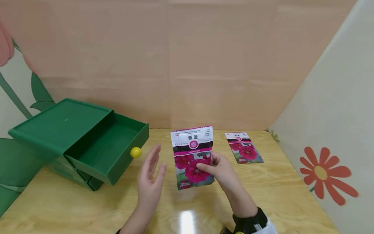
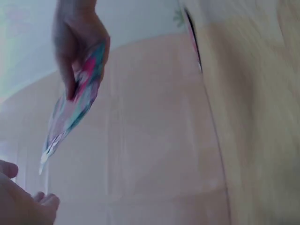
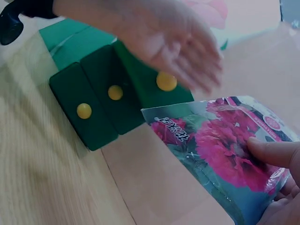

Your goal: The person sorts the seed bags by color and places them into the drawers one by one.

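Observation:
My right hand (image 1: 223,170) pinches a seed packet (image 1: 191,169) by its right edge, thumb across the front. The packet has a white top, a black and pink band and pink flowers, and is raised above the table. To its left, my left hand (image 1: 150,182) is held up with fingers extended and nothing in it. Close by that hand is the yellow knob (image 1: 135,152) of a pulled-out green drawer (image 1: 121,164). In the right wrist view the seed packet (image 3: 225,150) lies under the thumb, with the left hand (image 3: 171,42) beyond it.
The green drawer cabinet (image 1: 64,122) stands at the left, its top drawer out and bare inside; lower drawers with yellow knobs (image 3: 84,111) show in the right wrist view. A second flower packet (image 1: 245,149) lies flat on the wooden table (image 1: 280,195) at the right. Walls enclose the back and sides.

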The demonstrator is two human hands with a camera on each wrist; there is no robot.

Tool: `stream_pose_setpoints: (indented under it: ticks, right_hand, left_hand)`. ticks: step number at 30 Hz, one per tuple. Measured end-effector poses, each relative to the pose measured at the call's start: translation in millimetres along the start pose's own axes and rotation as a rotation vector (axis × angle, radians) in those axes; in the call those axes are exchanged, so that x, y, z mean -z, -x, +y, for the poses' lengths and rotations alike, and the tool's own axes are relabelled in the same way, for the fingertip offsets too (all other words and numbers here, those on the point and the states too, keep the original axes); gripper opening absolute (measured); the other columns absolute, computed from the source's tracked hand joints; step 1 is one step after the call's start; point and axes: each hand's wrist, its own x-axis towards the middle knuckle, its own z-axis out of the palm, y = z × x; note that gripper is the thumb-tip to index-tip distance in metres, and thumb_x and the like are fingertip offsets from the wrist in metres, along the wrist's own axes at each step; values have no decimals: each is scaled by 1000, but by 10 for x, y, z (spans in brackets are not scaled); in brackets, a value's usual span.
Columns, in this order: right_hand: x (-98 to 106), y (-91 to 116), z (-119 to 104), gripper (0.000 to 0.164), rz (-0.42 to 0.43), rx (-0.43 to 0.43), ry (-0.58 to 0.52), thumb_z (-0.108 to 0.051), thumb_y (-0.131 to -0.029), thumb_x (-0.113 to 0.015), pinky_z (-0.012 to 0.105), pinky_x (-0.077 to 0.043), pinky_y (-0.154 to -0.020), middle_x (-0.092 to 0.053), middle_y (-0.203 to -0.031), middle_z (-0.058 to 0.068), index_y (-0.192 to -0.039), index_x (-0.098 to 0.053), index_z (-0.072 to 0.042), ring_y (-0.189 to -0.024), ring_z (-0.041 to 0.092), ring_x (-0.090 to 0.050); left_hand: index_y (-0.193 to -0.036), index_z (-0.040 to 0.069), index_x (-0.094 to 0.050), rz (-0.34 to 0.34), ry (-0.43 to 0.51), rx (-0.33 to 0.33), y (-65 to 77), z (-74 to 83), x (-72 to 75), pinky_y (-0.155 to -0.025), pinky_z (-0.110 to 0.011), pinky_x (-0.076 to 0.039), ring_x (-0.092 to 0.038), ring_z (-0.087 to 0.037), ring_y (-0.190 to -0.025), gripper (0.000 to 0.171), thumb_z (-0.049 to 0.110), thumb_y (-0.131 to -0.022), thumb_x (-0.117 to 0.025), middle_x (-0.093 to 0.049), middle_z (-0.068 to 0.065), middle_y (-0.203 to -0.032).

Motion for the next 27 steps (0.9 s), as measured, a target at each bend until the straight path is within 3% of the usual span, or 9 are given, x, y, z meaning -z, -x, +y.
stream_pose_setpoints:
  ticks: [2, 4, 7, 11, 16, 27]
  right_hand:
    - [-40, 30, -2, 46, -16, 6, 5, -14, -85, -75, 24, -52, -80, -72, -105, 6, -124, -59, 4, -88, 10, -65]
    - [-75, 61, -4, 46, -26, 20, 14, -14, -84, -76, 24, -54, -79, -72, -103, 8, -123, -59, 5, -86, 11, -66]
    - [-109, 87, -8, 43, -26, 45, 37, -13, -85, -75, 23, -55, -76, -72, -102, 11, -121, -60, 5, -84, 11, -66]
    - [-149, 99, -9, 38, -29, 58, 72, -16, -88, -71, 23, -55, -75, -72, -105, 13, -121, -63, 2, -84, 12, -67]
    - [-175, 91, -3, 36, -28, 41, 96, -20, -89, -71, 24, -55, -77, -73, -106, 12, -120, -65, -2, -86, 14, -68]
    - [-144, 125, -27, 35, -46, 28, 120, -19, -89, -71, 24, -55, -75, -74, -101, 12, -119, -66, -2, -82, 14, -69]
  left_hand:
    - [-148, 8, -37, -34, 114, 168, 11, -17, -42, -112, -23, -33, -38, -20, -141, 54, 11, -97, -58, -42, -6, -151]
    - [-151, 7, -30, -83, 184, 289, 13, -21, -73, -113, -29, -34, -36, -24, -142, 60, 16, -98, -58, -38, -9, -154]
    - [-152, 3, -25, -139, 224, 390, 10, -30, -102, -110, -35, -40, -41, -32, -138, 67, 22, -97, -60, -39, -17, -152]
    - [-145, 3, -39, -155, 179, 494, 5, -30, -99, -97, -30, -52, -59, -29, -119, 63, 33, -95, -62, -56, -18, -137]
    - [-132, 2, -54, -126, 103, 549, 0, -32, -73, -87, -27, -57, -69, -23, -102, 50, 34, -94, -64, -67, -18, -120]
    - [-116, -1, -67, -65, -23, 537, 15, -10, -68, -71, -20, -55, -70, -16, -84, 42, 33, -92, -66, -73, -17, -102]
